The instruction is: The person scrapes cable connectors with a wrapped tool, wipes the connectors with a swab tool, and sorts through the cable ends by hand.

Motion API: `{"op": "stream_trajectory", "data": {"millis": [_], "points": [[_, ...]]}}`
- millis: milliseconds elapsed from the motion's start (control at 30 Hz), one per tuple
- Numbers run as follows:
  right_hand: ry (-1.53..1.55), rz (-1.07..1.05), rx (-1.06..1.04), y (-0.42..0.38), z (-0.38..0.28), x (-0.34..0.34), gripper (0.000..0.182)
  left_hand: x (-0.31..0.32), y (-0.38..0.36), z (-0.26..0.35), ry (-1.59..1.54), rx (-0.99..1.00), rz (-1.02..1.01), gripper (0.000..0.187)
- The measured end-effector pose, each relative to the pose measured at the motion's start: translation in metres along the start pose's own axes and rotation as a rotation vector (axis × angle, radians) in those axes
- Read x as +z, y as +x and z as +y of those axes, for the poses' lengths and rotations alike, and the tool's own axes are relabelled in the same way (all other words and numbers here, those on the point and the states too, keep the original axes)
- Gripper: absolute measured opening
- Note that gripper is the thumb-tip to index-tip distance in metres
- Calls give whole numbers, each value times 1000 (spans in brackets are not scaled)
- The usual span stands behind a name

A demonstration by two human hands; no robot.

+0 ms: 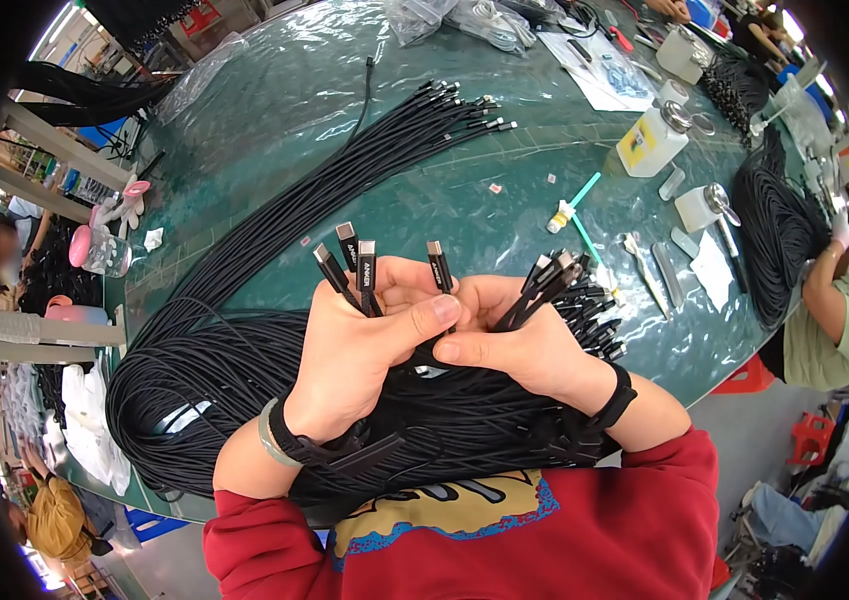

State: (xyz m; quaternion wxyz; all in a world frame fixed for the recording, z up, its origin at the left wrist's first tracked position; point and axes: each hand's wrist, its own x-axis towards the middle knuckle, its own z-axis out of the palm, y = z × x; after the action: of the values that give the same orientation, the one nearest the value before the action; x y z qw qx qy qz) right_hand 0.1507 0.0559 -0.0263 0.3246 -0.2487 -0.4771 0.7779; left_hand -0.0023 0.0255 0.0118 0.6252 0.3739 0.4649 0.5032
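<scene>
Close together above a big coil of black cable (214,375), my two hands are closed on cable ends. In my left hand (344,345) are several black USB-C connectors (366,275) with metal tips pointing up and ANKER lettering. One more USB-C connector (438,262) stands upright at the left thumb and fingertips, where both hands nearly meet. My right hand (529,340) is wrapped round a bunch of black cable connectors (544,285) that lean to the right. Behind it, further connector ends (594,320) fan out. The lower lengths of the held cables are hidden by my hands.
A long cable bundle (314,190) stretches across the green table (274,80). On the right are a yellow-labelled bottle (652,140), a smaller bottle (701,207), tweezers (647,277) and another cable coil (779,235). A co-worker's arm (826,300) reaches in there. A jar (104,252) stands left.
</scene>
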Motion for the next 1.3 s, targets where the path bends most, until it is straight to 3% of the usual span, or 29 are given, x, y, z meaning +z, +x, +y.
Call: {"op": "stream_trajectory", "data": {"millis": [100, 200, 400, 533, 633, 767, 800, 900, 1033, 1133, 1300], "points": [[7, 5, -23, 1, 0, 1, 23, -7, 1, 2, -82, -88, -65, 15], [-10, -28, 14, 0, 0, -3, 14, -4, 2, 1, -57, -84, -36, 16], [88, 34, 40, 2, -4, 2, 19, 0, 3, 2, 39, -72, -39, 23], [-43, 65, 43, 1, -8, 0, 15, -1, 8, -8, -160, -54, -188, 33], [-152, 56, 50, 0, -11, 4, 12, 5, 6, -16, 77, -51, -240, 40], [-113, 174, -47, 1, -3, -1, 10, 0, 13, -23, 48, 103, -62, 43], [-110, 174, -40, 0, -3, 0, 10, -2, 14, -22, 47, 104, -62, 43], [-102, 173, -26, 0, -3, 1, 10, -13, 15, -14, -345, -42, 11, 37], [-119, 173, -66, 0, -1, 0, 11, -2, 6, -10, -28, 41, -17, 34], [-159, 118, 92, -4, -10, 3, 10, -5, 6, -9, 10, 26, 21, 37], [-302, -11, 65, -3, -17, 2, 12, -4, 6, -5, -58, -29, 6, 41]]}}
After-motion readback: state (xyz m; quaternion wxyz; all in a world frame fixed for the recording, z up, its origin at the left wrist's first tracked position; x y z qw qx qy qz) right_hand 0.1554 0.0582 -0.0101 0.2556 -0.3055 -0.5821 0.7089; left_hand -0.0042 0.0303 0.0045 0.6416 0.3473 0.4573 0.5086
